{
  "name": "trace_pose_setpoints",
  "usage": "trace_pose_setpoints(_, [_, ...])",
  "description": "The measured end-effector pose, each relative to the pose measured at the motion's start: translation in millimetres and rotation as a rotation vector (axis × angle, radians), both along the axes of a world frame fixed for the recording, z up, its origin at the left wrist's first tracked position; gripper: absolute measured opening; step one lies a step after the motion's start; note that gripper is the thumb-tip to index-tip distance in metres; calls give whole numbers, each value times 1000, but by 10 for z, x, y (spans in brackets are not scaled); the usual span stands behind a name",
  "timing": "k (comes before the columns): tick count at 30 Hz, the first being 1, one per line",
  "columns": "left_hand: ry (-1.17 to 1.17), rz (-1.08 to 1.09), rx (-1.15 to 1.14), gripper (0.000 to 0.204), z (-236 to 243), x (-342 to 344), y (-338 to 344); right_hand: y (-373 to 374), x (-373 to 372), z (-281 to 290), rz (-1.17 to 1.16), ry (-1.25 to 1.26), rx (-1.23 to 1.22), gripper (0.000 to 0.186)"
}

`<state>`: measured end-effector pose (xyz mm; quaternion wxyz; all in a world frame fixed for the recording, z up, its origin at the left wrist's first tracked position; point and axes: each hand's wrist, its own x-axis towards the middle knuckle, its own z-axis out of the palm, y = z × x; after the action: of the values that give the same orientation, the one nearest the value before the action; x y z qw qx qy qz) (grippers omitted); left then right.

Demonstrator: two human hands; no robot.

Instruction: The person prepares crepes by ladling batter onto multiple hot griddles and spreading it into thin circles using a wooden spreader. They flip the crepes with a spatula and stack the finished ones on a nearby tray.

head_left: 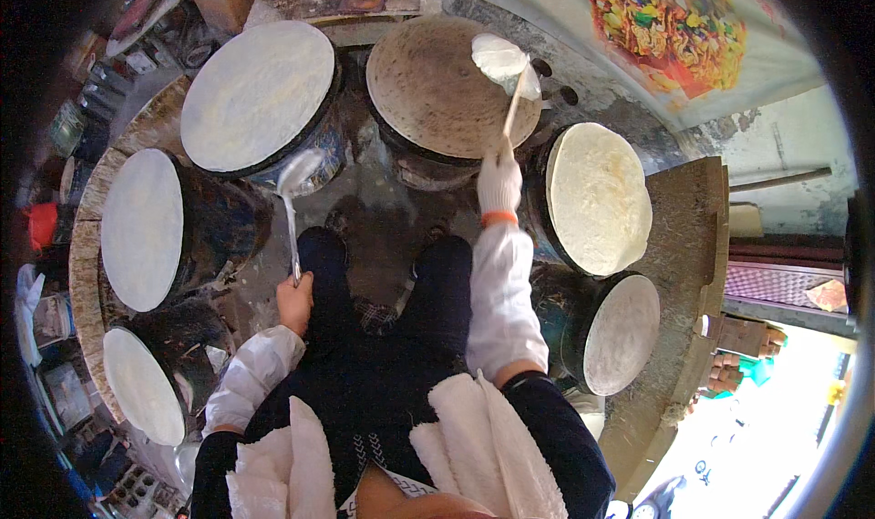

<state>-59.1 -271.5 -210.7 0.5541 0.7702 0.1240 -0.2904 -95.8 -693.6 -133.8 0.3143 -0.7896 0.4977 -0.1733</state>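
My left hand [294, 302] is bare and closed around the long handle of a metal ladle [293, 226]. The bowl of the ladle, coated in pale batter, hangs beside the front rim of the upper left griddle. My right hand [499, 184], in a white knit glove with an orange cuff, grips a wooden-handled spreader [515, 109]. Its head is over the right part of a bare brown round griddle [428, 86]. There it meets a thick white mound of batter [499, 56]. A thin pale crepe [260, 95] covers the griddle to the left.
More round griddles curve around me, several topped with pale sheets: crepes at far left [141, 230] and lower left [143, 385], and one with a loose edge [600, 198] at right. A greyish griddle [622, 335] sits lower right. A worn curved counter [679, 273] runs outside them.
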Motion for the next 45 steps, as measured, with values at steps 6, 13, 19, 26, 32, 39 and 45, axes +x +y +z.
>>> trace_pose_setpoints(6, [-303,-180,134,23,-497,-67,257,-306,410,-124,39,-266,129,51])
trace_pose_setpoints(13, [-530,-277,270,11,-106,-66,160,-163,105,-357,27,-127,-127,53])
trace_pose_setpoints(19, [-386,-304,234,14,-220,6,75,-348,956,-265,57,-271,167,49])
trace_pose_setpoints(26, [-323,-251,195,24,-406,9,50,-562,385,3,192,-30,-171,49])
trace_pose_setpoints(32, [-345,-316,333,26,-348,13,-13,-1335,460,-131,346,-99,52,46])
trace_pose_setpoints(39, [-239,-272,313,27,-219,55,-71,-740,821,-73,527,15,71,47])
trace_pose_setpoints(45, [-350,-245,346,25,-347,-17,-51,-1277,521,-58,376,-2,-124,46])
